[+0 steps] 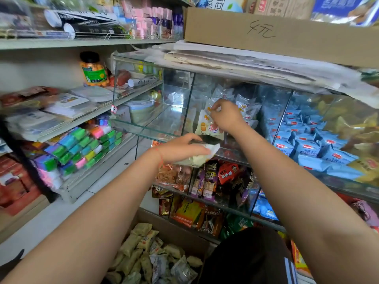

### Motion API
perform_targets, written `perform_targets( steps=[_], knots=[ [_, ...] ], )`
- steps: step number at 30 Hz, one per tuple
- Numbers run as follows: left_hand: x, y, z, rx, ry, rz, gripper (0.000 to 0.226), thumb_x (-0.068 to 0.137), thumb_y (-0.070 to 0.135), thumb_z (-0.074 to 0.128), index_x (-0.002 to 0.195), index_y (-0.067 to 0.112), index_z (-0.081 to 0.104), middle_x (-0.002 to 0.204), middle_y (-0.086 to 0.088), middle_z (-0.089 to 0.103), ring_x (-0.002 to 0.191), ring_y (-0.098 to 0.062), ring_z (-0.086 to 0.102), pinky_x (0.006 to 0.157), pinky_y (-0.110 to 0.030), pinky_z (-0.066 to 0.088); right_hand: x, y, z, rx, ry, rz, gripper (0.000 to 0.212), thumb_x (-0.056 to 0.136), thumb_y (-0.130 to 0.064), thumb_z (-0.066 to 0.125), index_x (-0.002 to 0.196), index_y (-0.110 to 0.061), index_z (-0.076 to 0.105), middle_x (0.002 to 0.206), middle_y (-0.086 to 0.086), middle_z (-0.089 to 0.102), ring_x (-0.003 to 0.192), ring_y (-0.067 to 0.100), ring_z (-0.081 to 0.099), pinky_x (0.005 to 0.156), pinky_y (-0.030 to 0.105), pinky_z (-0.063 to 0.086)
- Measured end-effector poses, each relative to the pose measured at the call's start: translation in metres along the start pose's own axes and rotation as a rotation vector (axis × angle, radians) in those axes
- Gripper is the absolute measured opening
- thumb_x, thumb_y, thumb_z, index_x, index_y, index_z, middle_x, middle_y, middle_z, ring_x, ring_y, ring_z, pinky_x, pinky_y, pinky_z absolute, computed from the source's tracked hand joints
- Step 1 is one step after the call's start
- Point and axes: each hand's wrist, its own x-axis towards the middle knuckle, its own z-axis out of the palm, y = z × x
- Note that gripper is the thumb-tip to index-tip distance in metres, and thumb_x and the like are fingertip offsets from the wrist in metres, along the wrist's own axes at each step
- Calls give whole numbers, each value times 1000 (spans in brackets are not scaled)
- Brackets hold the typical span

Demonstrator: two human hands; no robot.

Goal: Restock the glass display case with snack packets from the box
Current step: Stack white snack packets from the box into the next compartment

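My right hand [224, 115] reaches into the upper compartment of the glass display case [143, 128] and pinches the top of a white snack packet [207, 128] printed with orange biscuits. More packets of the same kind [244, 107] are piled behind it. My left hand [180, 149] hovers at the case's front edge and grips a pale snack packet [196, 158]. Below me, an open cardboard box [176, 232] on the floor holds several loose pale packets [143, 255].
Blue packets [303, 140] fill the compartment to the right. Dark and red snack bags [217, 181] sit on the lower glass shelves. A cardboard carton [276, 35] rests on papers on top of the case. Metal shelves [61, 119] with stationery and colourful blocks stand at left.
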Motion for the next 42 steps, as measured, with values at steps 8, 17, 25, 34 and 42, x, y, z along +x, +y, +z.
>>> perform_targets(
  steps=[8,17,25,34,42],
  knots=[
    [-9,-3,16,-1354,-330,278,45,91,51,34,104,12,53,85,-6,47,50,-9,38,42,-18,18,-58,-25,-53,553,-576,-105,30,87,-45,62,104,-21,70,105,-1,70,98,13,63,87,31,49],
    [7,34,16,-357,743,194,21,97,26,46,88,15,62,91,-9,67,80,-22,63,77,-42,54,-42,-4,-69,196,-28,-39,53,70,-36,83,113,-14,61,109,0,67,98,19,63,81,31,50],
    [24,6,26,650,466,330,31,89,50,62,99,22,71,104,5,68,103,-15,56,81,-29,42,-10,33,-36,-741,-46,132,51,91,-12,51,140,-13,40,136,12,53,124,30,53,97,38,42],
    [24,7,23,561,521,299,25,83,53,68,91,30,73,105,8,66,107,-14,55,87,-32,46,14,62,-14,-879,-67,254,51,96,-18,40,147,-15,36,154,16,24,140,32,25,111,47,25],
    [30,3,24,547,532,342,25,83,52,68,89,28,72,94,10,65,97,-13,54,82,-31,45,12,63,-13,-838,-123,252,63,95,-15,42,152,-8,16,158,18,14,144,35,15,114,52,19]
  ],
)
